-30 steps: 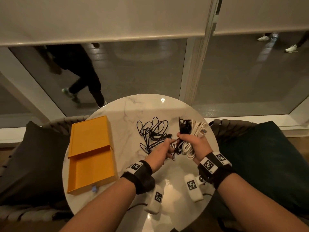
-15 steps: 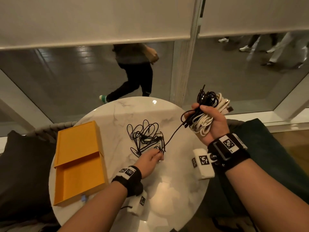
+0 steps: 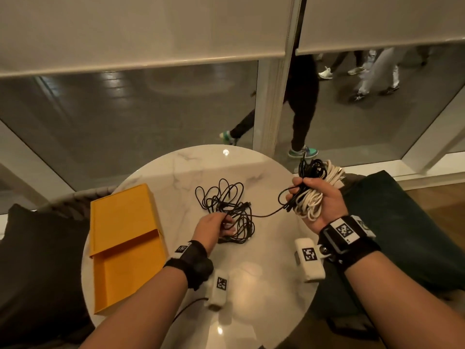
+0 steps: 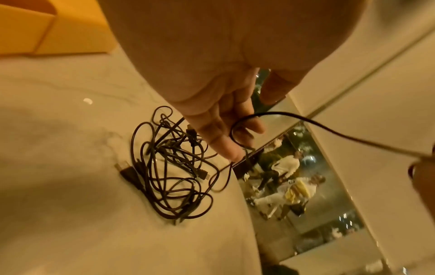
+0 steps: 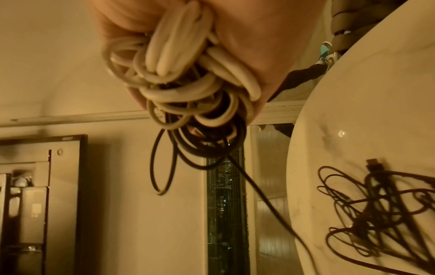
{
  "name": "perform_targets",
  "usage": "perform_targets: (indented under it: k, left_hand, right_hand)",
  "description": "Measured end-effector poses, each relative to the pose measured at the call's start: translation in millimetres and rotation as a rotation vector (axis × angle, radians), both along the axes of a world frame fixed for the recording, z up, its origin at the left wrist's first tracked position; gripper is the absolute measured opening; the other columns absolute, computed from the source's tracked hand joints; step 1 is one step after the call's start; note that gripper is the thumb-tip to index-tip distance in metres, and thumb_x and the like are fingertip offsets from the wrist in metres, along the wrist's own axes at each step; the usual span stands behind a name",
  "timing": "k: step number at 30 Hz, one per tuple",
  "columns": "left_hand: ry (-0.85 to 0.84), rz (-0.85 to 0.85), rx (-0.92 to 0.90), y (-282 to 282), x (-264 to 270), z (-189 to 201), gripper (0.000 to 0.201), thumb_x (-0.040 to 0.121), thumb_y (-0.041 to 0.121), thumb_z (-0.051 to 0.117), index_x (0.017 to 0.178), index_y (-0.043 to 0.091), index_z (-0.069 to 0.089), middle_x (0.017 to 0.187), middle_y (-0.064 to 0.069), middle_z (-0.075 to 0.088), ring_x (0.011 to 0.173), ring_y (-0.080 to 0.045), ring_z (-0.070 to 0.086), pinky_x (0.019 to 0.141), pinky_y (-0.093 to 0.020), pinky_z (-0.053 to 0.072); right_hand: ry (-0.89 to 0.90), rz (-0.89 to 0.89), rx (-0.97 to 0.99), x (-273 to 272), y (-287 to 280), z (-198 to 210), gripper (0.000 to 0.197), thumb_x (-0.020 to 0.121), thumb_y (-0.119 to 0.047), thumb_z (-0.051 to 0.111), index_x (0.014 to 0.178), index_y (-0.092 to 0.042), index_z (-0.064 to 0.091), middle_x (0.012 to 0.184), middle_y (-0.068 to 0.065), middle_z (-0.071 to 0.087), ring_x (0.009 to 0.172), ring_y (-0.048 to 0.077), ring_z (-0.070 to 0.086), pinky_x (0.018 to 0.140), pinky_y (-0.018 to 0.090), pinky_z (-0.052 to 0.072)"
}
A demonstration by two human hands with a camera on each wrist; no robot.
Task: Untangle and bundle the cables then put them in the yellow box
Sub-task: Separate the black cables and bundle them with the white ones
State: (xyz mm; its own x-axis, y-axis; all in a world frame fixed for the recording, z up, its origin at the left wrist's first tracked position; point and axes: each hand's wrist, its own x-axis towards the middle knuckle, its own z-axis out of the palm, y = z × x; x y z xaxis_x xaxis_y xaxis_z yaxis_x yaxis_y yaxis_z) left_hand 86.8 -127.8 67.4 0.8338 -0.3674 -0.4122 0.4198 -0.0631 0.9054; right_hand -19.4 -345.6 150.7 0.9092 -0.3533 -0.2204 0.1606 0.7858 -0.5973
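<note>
Right hand (image 5: 235, 37) grips white and black cable coils (image 5: 188, 78).

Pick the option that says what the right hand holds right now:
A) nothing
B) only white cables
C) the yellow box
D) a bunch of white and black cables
D: the right hand grips a bunch of white and black cables above the table edge, and one black strand runs from it down to the black tangle on the marble table.

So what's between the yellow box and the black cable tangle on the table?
Only bare marble table, per the head view, separates the yellow box from the black cable tangle.
</note>
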Motion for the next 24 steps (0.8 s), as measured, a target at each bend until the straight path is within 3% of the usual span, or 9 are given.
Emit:
perform_targets:
  k: [3, 7, 10, 14, 17, 19, 21, 24]
  left_hand:
    - [0.073, 0.060, -0.049, 9.2, -1.6, 7.1, 0.030, 0.102, 0.018, 0.050, 0.083, 0.000, 0.065, 0.069, -0.010, 0.065, 0.061, -0.022, 0.065, 0.079, -0.039, 0.057]
    - [0.096, -0.038, -0.086, 21.9, -12.9, 19.5, 0.019, 0.099, 0.017, 0.056, 0.090, 0.002, 0.064, 0.095, -0.018, 0.073, 0.074, -0.022, 0.070, 0.064, -0.025, 0.059]
    - [0.014, -0.136, -0.140, 27.4, -19.8, 24.9, 0.025, 0.095, 0.007, 0.061, 0.074, 0.010, 0.048, 0.092, -0.022, 0.068, 0.071, -0.020, 0.067, 0.066, -0.026, 0.056]
    - [-0.152, -0.211, -0.049, 22.3, -24.7, 29.8, 0.008, 0.098, 0.005, 0.056, 0.099, 0.010, 0.049, 0.090, -0.013, 0.074, 0.075, -0.018, 0.066, 0.072, -0.030, 0.056]
    - [-0.297, -0.253, 0.116, 13.8, -29.4, 33.2, 0.021, 0.099, 0.015, 0.054, 0.119, 0.017, 0.048, 0.092, 0.003, 0.077, 0.093, -0.011, 0.069, 0.086, -0.032, 0.051]
    - [-0.348, -0.260, 0.175, 7.4, -31.5, 34.6, 0.019, 0.099, 0.019, 0.054, 0.118, 0.021, 0.052, 0.091, 0.008, 0.077, 0.104, -0.007, 0.066, 0.093, -0.032, 0.046]
    - [-0.366, -0.223, 0.155, 0.9, -33.3, 40.0, 0.008, 0.102, 0.020, 0.050, 0.102, 0.019, 0.059, 0.089, 0.005, 0.076, 0.094, -0.001, 0.066, 0.086, -0.027, 0.047]
    - [-0.325, -0.070, 0.076, -9.5, -34.4, 52.5, 0.027, 0.105, 0.023, 0.042, 0.088, 0.016, 0.061, 0.084, -0.001, 0.073, 0.077, -0.007, 0.064, 0.067, -0.018, 0.045]
  right_hand:
    - [0.066, 0.004, -0.040, -1.9, 15.2, -11.6, 0.014, 0.070, -0.009, 0.066, 0.080, 0.000, 0.066, 0.076, 0.007, 0.061, 0.063, 0.016, 0.060, 0.065, 0.030, 0.057]
    - [0.157, -0.020, -0.164, -5.4, 37.5, -23.1, 0.013, 0.072, -0.004, 0.064, 0.080, 0.005, 0.067, 0.071, 0.012, 0.060, 0.061, 0.019, 0.061, 0.062, 0.031, 0.056]
    - [0.211, -0.031, -0.311, -9.8, 46.5, -32.3, 0.022, 0.070, -0.001, 0.072, 0.090, 0.007, 0.069, 0.072, 0.015, 0.064, 0.060, 0.021, 0.064, 0.061, 0.031, 0.056]
    - [0.287, 0.015, -0.497, -16.4, 52.4, -35.9, 0.018, 0.084, 0.006, 0.067, 0.100, -0.001, 0.068, 0.076, 0.013, 0.067, 0.065, 0.022, 0.067, 0.058, 0.035, 0.057]
    - [0.358, 0.055, -0.595, -19.2, 49.4, -32.1, 0.019, 0.083, 0.007, 0.068, 0.099, -0.004, 0.069, 0.078, 0.015, 0.069, 0.066, 0.024, 0.067, 0.057, 0.032, 0.057]
    - [0.391, 0.088, -0.681, -20.4, 43.5, -30.5, 0.022, 0.082, 0.005, 0.070, 0.100, -0.008, 0.070, 0.081, 0.013, 0.071, 0.070, 0.023, 0.069, 0.060, 0.031, 0.057]
    - [0.417, 0.130, -0.772, -22.3, 34.3, -30.7, 0.025, 0.081, 0.004, 0.073, 0.099, -0.014, 0.070, 0.087, 0.012, 0.073, 0.079, 0.024, 0.071, 0.071, 0.036, 0.059]
    - [0.479, 0.203, -0.904, -25.4, 15.3, -34.4, 0.026, 0.079, 0.002, 0.076, 0.088, -0.021, 0.068, 0.094, 0.014, 0.073, 0.093, 0.032, 0.070, 0.089, 0.047, 0.057]
